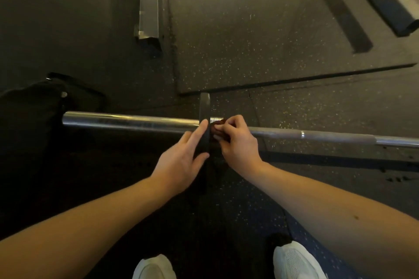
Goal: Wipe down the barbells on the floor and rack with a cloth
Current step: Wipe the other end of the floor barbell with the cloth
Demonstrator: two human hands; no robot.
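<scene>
A steel barbell (127, 122) lies across the rubber floor from left to right, its thick sleeve on the left and its thinner knurled shaft (335, 138) on the right. A dark plate or collar (204, 106) stands edge-on where sleeve meets shaft. My left hand (181, 158) rests open against that dark plate, fingers spread. My right hand (235, 140) is closed on a small dark reddish cloth (218, 125), pressed to the bar just right of the plate. Most of the cloth is hidden by my fingers.
A black bag (43, 102) sits at the barbell's left end. A metal rack foot (148, 7) stands beyond, a dark blue frame leg (381, 0) at top right. A raised rubber mat (272, 52) lies behind the bar. My white shoes (294, 260) are at the bottom.
</scene>
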